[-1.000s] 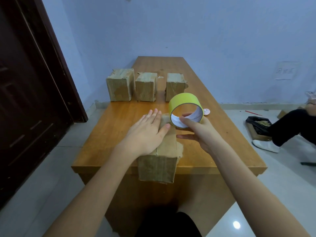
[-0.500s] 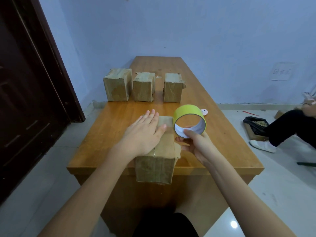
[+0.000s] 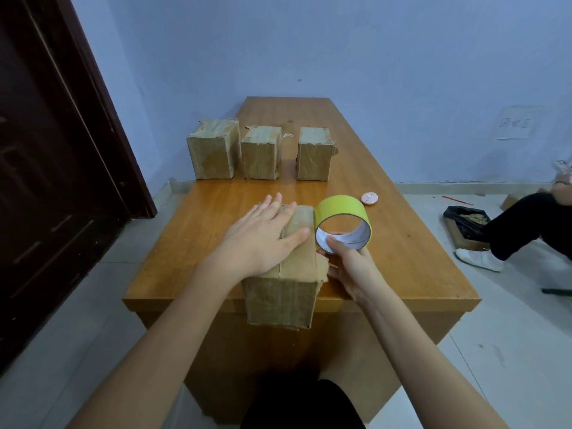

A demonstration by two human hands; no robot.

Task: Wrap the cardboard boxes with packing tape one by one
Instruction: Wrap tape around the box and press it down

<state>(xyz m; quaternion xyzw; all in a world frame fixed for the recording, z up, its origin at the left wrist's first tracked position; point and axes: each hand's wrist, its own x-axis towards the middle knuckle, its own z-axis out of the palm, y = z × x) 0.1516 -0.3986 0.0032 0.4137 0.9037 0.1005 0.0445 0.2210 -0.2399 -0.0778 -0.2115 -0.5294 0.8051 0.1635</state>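
1. The desk runs lengthwise away from the person; three cardboard boxes stand in a row across its far half.
2. The near box sits at the near edge, overhanging it, long axis pointing away along the desk.
3. The left hand lies flat on the box top, fingers straight, grip apart.
4. The tape roll has dropped from above the box's far end to its right side, bore facing the person. Judgement: tape is being drawn down that side.
5. The right hand has its grip clamped on the roll's lower rim.
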